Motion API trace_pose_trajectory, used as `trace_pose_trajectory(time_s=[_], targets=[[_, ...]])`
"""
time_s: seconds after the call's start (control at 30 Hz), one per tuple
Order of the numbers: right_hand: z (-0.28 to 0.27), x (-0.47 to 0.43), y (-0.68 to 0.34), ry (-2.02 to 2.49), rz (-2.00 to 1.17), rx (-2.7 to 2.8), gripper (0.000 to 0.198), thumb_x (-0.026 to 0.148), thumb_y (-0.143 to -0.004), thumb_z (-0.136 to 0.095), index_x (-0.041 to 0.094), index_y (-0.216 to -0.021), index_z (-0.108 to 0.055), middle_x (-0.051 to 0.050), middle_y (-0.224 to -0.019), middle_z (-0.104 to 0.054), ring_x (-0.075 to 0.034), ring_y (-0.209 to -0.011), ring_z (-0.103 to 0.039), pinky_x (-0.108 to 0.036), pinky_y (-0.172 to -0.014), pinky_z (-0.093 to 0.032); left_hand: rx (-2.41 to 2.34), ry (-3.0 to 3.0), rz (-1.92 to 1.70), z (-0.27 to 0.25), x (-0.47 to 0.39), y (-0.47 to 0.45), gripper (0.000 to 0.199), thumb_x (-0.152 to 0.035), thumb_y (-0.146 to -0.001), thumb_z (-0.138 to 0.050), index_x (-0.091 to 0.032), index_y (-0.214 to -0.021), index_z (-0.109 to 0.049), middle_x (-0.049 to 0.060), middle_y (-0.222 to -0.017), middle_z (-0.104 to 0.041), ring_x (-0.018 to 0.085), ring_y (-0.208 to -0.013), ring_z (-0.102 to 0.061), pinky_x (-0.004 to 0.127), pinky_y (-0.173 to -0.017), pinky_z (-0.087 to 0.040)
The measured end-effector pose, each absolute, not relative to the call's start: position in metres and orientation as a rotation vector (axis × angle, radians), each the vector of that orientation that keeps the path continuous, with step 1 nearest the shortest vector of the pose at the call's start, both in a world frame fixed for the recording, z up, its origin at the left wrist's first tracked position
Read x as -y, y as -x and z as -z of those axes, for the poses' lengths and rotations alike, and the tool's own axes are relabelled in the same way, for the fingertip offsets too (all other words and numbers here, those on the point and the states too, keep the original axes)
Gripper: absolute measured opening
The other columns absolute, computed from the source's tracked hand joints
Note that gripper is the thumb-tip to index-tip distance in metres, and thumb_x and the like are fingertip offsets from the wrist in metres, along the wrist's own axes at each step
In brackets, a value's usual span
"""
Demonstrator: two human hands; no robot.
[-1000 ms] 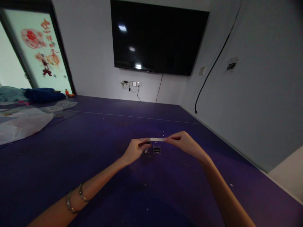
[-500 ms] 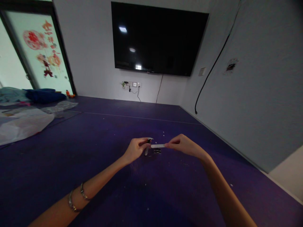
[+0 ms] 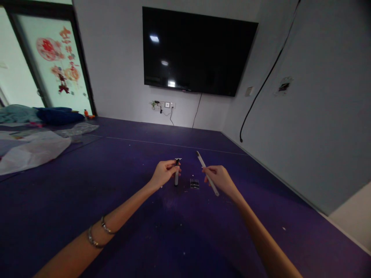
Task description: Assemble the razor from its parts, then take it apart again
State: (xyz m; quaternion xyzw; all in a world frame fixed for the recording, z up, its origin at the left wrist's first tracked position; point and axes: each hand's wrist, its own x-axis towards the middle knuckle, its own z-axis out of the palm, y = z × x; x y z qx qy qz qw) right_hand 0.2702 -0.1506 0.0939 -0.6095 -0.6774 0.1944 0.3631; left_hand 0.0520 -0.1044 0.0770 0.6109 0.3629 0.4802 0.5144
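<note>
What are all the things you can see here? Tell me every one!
screen: one, black, back wall
door: one, pale panels, dark frame, red pictures, far left
socket row: one, whitish, below the screen
thick cable: one, black, hanging right
wall switch: one, pale, right wall
cloths: at least two, blue and teal, left
plastic sheeting: count unclear, whitish, left
purple surface: one, under everything
small case: one, dark and clear, between the hands
T-shaped tool: one, black and silvery, left fingers
slim stick: one, pale, dark tip, right fingers
bracelets: two, silvery, left forearm
left hand: one, centre
right hand: one, right of centre
</note>
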Motion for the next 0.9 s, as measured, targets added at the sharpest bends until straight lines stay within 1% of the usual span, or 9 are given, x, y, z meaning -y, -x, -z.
trace_pose_trajectory(time_s=[0.07,0.13,0.3,0.43,0.63,0.9], targets=[[-0.078,0.149,-0.259,1.720,-0.273,1.791,0.036,0.036,-0.079,-0.045,0.014,-0.060,-0.065,-0.007,-0.055,-0.063,-0.014,-0.051,-0.057,-0.022,-0.048,-0.036,-0.864,-1.455,-1.164,-0.079,0.105,-0.052,0.019,-0.016,-0.071,-0.058,-0.010,-0.090,-0.061,0.006,-0.071,-0.066,0.016,-0.061,-0.064,0.026,-0.054,-0.050],[-0.062,0.148,-0.247,1.836,-0.142,1.881,0.034,0.033,-0.078,-0.046,0.016,-0.055,-0.065,-0.007,-0.055,-0.063,-0.017,-0.055,-0.060,-0.023,-0.051,-0.036,-0.858,-1.446,-1.169,-0.080,0.106,-0.053,0.019,-0.015,-0.072,-0.057,-0.010,-0.089,-0.061,0.006,-0.070,-0.066,0.016,-0.060,-0.064,0.026,-0.054,-0.050],[-0.028,0.146,-0.220,2.024,-0.076,2.039,0.031,0.033,-0.077,-0.046,0.017,-0.068,-0.070,-0.011,-0.072,-0.069,-0.022,-0.070,-0.065,-0.025,-0.058,-0.041,-0.870,-1.467,-1.164,-0.084,0.111,-0.054,0.016,-0.014,-0.072,-0.057,-0.010,-0.087,-0.062,0.005,-0.069,-0.066,0.015,-0.059,-0.064,0.025,-0.054,-0.050],[-0.018,0.145,-0.210,2.075,-0.002,2.068,0.032,0.033,-0.079,-0.043,0.015,-0.078,-0.070,-0.014,-0.082,-0.069,-0.025,-0.077,-0.066,-0.029,-0.065,-0.045,-0.853,-1.461,-1.157,-0.086,0.115,-0.054,0.016,-0.013,-0.072,-0.057,-0.010,-0.086,-0.062,0.004,-0.068,-0.065,0.014,-0.058,-0.063,0.026,-0.057,-0.051],[-0.014,0.144,-0.207,2.125,-0.006,2.067,0.033,0.030,-0.079,-0.042,0.012,-0.087,-0.068,-0.016,-0.086,-0.068,-0.026,-0.080,-0.065,-0.033,-0.068,-0.046,-0.857,-1.460,-1.135,-0.085,0.116,-0.055,0.015,-0.012,-0.072,-0.055,-0.010,-0.086,-0.061,0.004,-0.066,-0.064,0.015,-0.057,-0.064,0.026,-0.055,-0.051],[-0.011,0.148,-0.203,2.101,0.026,2.101,0.034,0.030,-0.082,-0.040,0.012,-0.088,-0.068,-0.018,-0.089,-0.068,-0.026,-0.080,-0.065,-0.032,-0.068,-0.046,-0.863,-1.491,-1.117,-0.080,0.115,-0.056,0.015,-0.014,-0.072,-0.057,-0.010,-0.086,-0.062,0.004,-0.066,-0.065,0.015,-0.058,-0.064,0.029,-0.059,-0.053]])
